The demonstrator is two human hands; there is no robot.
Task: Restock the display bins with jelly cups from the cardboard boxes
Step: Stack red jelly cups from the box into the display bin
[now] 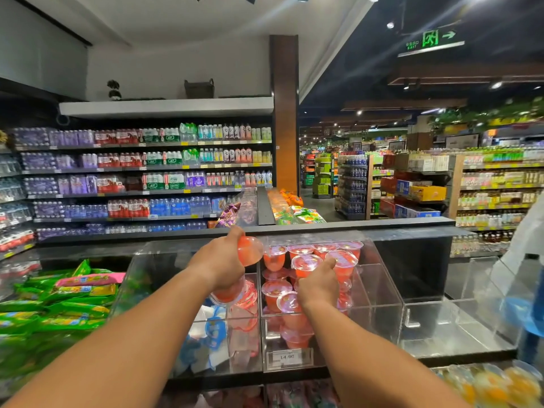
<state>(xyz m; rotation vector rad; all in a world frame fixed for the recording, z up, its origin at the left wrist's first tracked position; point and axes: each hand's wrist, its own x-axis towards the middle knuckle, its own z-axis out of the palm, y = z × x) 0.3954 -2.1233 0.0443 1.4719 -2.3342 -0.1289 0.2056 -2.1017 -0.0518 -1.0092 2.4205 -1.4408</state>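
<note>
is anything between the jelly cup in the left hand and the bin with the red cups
Nothing visible. The left hand holds the jelly cup just left of the bin; its open top lies clear, with the right hand on the cups inside.

The middle clear bin [379,278] stands open at the top, but red jelly cups [306,265] are heaped nearly to its raised lid [318,238], leaving little room above them. The bin to its right [459,328] is bare inside, with wide room to reach in. Clear divider walls separate the bins. Green snack packs [59,304] crowd the left side.
</note>
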